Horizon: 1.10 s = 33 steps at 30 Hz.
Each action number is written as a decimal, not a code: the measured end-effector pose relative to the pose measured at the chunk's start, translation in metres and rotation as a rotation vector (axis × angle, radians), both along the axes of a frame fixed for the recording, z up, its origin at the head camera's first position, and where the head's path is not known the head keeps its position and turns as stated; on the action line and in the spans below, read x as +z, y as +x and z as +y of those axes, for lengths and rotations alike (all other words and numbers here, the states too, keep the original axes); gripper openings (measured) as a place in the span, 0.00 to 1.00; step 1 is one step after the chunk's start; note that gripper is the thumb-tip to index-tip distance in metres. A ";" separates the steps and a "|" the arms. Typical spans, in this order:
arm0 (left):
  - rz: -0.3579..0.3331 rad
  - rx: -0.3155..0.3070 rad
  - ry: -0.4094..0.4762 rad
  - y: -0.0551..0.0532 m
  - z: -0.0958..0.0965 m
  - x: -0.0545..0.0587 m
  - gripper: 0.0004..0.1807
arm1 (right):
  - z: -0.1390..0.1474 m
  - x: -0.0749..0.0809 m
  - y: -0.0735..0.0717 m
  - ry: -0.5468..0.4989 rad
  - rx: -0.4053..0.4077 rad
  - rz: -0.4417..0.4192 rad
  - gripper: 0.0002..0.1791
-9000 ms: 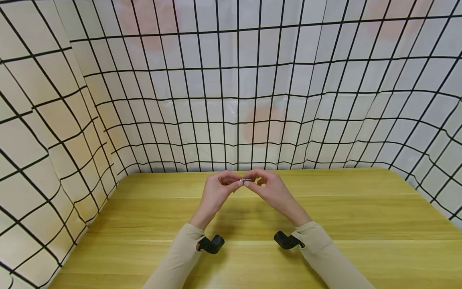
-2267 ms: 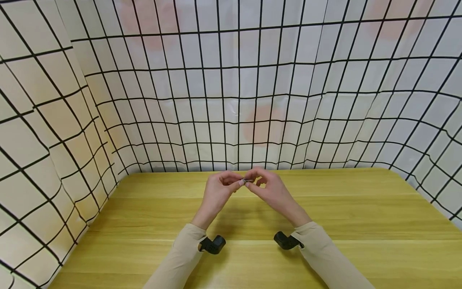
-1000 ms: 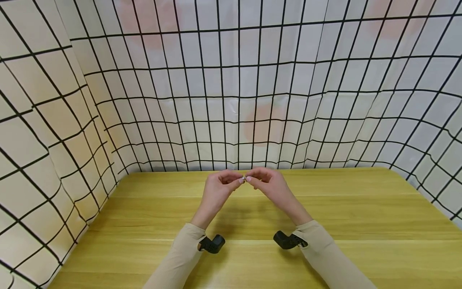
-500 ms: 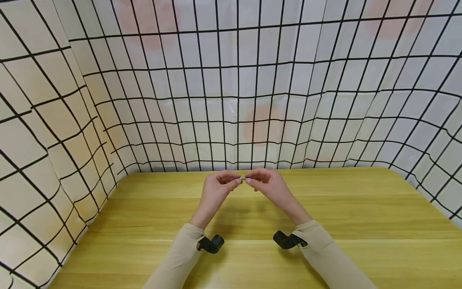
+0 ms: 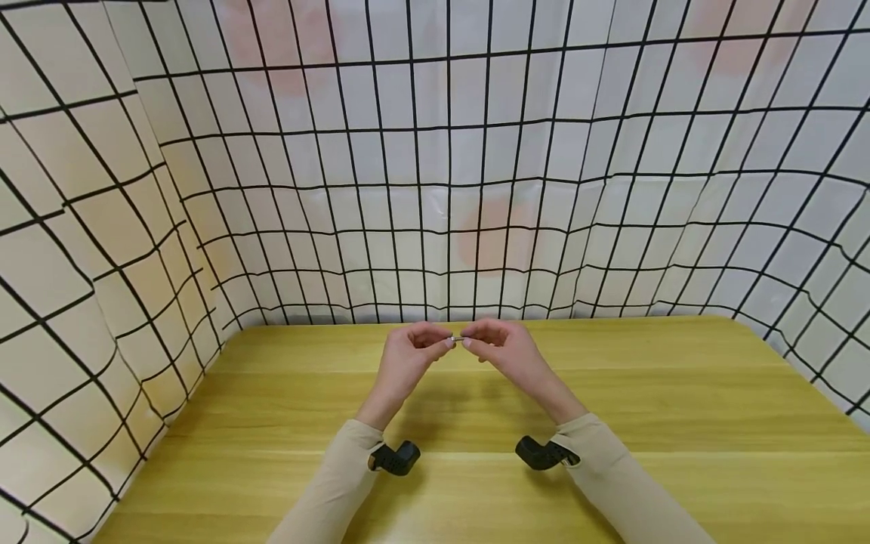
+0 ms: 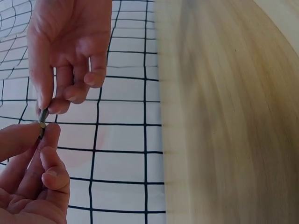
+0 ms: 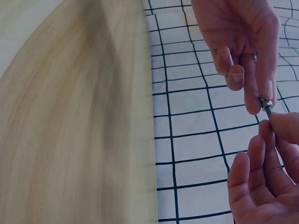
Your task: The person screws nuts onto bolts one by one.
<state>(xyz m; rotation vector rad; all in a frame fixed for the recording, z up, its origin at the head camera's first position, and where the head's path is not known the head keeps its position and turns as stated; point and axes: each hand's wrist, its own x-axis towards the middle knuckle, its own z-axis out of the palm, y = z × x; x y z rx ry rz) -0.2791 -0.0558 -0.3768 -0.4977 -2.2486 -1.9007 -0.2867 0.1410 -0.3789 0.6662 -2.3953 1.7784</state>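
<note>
A small metal bolt (image 7: 269, 110) with a threaded shank spans the short gap between my two hands, held above the table. Near its left end sits a shiny nut (image 7: 265, 103), right at the left fingertips. My left hand (image 5: 406, 364) pinches that end between thumb and index finger, partly covering it. With thumb and index finger, my right hand (image 5: 518, 361) grips the other end of the shank, whose tip is hidden. In the left wrist view the bolt (image 6: 43, 115) runs from the left fingertips up to the right hand (image 6: 70, 42). The other fingers of both hands are loosely bent.
Below the hands lies a wooden table (image 5: 612, 483) with light yellow planks. White sheeting with black grid lines (image 5: 448, 151) rises behind it and along both sides. A black wrist camera (image 5: 397, 458) sits at the left cuff, another black camera (image 5: 539, 453) at the right.
Earlier, the fingertips were closer together and the bolt looked tilted. Over the last second the right fingertips have drawn slightly rightward, and more of the shank shows level between the hands.
</note>
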 end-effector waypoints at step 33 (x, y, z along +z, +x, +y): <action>-0.084 -0.053 -0.322 -0.020 -0.001 -0.033 0.02 | 0.006 -0.039 -0.024 0.186 0.041 -0.146 0.08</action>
